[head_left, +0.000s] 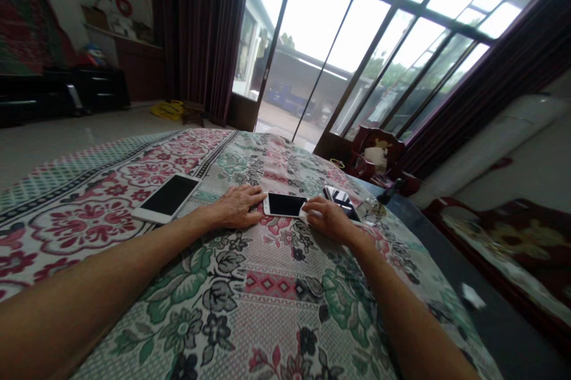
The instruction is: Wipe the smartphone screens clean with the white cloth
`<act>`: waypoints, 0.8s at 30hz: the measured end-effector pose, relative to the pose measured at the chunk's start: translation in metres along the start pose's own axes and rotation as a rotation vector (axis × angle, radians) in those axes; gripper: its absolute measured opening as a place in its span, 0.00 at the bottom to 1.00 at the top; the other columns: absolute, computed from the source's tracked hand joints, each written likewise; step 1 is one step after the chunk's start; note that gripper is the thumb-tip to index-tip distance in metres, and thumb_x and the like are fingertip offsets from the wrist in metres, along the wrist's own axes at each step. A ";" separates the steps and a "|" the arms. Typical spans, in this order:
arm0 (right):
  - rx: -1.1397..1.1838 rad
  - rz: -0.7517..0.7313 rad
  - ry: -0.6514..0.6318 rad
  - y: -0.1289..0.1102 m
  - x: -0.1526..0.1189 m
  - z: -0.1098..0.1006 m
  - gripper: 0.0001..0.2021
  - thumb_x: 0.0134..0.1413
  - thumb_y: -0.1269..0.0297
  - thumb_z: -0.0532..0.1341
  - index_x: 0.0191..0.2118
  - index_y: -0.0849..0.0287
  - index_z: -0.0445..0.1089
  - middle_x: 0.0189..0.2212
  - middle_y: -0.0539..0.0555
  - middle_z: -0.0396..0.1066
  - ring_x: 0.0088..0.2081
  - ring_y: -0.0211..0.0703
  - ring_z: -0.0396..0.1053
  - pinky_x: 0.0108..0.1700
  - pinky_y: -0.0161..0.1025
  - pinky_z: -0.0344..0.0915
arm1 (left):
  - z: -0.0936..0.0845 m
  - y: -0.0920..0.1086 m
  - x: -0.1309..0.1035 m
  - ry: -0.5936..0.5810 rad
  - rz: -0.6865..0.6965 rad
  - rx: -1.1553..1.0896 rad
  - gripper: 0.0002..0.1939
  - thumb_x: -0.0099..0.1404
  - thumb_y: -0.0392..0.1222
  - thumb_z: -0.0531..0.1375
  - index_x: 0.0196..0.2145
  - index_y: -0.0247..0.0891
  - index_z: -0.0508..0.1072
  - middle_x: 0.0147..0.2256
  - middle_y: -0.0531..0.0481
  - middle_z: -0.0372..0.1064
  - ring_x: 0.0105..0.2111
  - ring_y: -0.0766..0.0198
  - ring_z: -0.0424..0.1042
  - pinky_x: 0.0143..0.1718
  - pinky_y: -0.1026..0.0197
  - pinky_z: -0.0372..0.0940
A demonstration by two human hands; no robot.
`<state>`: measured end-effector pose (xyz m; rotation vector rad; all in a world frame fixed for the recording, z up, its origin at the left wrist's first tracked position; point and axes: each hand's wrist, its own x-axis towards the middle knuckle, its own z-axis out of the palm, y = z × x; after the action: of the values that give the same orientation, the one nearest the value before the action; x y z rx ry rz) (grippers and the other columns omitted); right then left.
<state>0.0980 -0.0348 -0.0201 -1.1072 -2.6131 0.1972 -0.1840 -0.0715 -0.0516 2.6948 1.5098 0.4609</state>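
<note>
A white smartphone (286,205) with a dark screen lies flat on the patterned tablecloth, between my two hands. My left hand (238,206) rests on the cloth at its left end, fingers stretched out and thumb apart, the tips at or very near the phone's edge. Over the right end, the fingers of my right hand (328,218) curl and touch the phone, covering that end. To the left, near my left forearm, lies a larger white tablet (168,197) with a black screen. A dark, glossy flat device (341,203) reflects the window just beyond my right hand.
Small items, including a clear object (372,211) and a dark slender thing (389,191), are at the table's right side. Carved wooden seats (513,249) stand on the right. Beyond the table are glass doors (330,41), a dark curtain (196,29) and a yellow item (168,110) on the floor.
</note>
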 end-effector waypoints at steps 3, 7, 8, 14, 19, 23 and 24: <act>-0.013 -0.065 0.066 -0.006 0.003 0.011 0.13 0.53 0.74 0.57 0.43 0.56 0.74 0.46 0.57 0.71 0.45 0.45 0.69 0.50 0.46 0.63 | 0.000 0.000 0.000 -0.003 -0.002 -0.008 0.25 0.64 0.49 0.50 0.56 0.38 0.64 0.57 0.41 0.60 0.55 0.50 0.60 0.55 0.48 0.55; -0.038 -0.134 0.138 -0.019 0.009 0.027 0.14 0.55 0.73 0.56 0.45 0.55 0.73 0.46 0.56 0.71 0.47 0.46 0.67 0.52 0.46 0.62 | 0.003 -0.001 0.001 0.008 -0.006 -0.016 0.25 0.64 0.50 0.51 0.56 0.38 0.64 0.57 0.41 0.60 0.55 0.50 0.59 0.55 0.48 0.54; -0.041 -0.147 0.151 -0.023 0.011 0.030 0.14 0.56 0.73 0.56 0.45 0.55 0.73 0.46 0.56 0.71 0.47 0.45 0.67 0.52 0.46 0.61 | 0.003 -0.001 0.001 0.012 -0.009 -0.016 0.25 0.64 0.50 0.51 0.56 0.38 0.64 0.57 0.41 0.61 0.55 0.50 0.59 0.55 0.48 0.54; -0.014 -0.186 0.172 -0.049 0.022 0.045 0.14 0.57 0.72 0.56 0.47 0.54 0.72 0.47 0.54 0.71 0.48 0.44 0.66 0.52 0.45 0.60 | 0.007 -0.003 0.001 0.032 0.007 -0.005 0.24 0.64 0.49 0.52 0.55 0.38 0.64 0.57 0.42 0.60 0.55 0.50 0.60 0.55 0.49 0.55; -0.007 -0.211 0.175 -0.065 0.028 0.054 0.15 0.59 0.70 0.55 0.49 0.52 0.71 0.50 0.53 0.69 0.51 0.44 0.63 0.54 0.46 0.58 | 0.012 -0.006 0.001 0.053 0.012 0.013 0.23 0.64 0.46 0.52 0.56 0.39 0.64 0.58 0.41 0.59 0.56 0.51 0.59 0.56 0.47 0.55; -0.018 -0.222 0.120 -0.059 0.028 0.049 0.15 0.58 0.72 0.55 0.49 0.53 0.70 0.50 0.53 0.69 0.51 0.43 0.64 0.54 0.44 0.58 | 0.015 -0.009 0.001 0.079 0.030 0.015 0.23 0.65 0.45 0.53 0.56 0.38 0.64 0.57 0.39 0.60 0.55 0.50 0.60 0.56 0.46 0.56; -0.020 -0.216 0.102 -0.056 0.028 0.046 0.15 0.57 0.72 0.56 0.49 0.54 0.71 0.50 0.53 0.69 0.50 0.43 0.64 0.54 0.43 0.58 | 0.015 -0.009 0.001 0.081 0.036 0.012 0.23 0.65 0.46 0.53 0.56 0.39 0.64 0.57 0.39 0.60 0.55 0.50 0.61 0.56 0.46 0.57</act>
<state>0.0265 -0.0539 -0.0442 -0.8098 -2.6233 0.0654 -0.1872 -0.0635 -0.0671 2.7491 1.4892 0.5713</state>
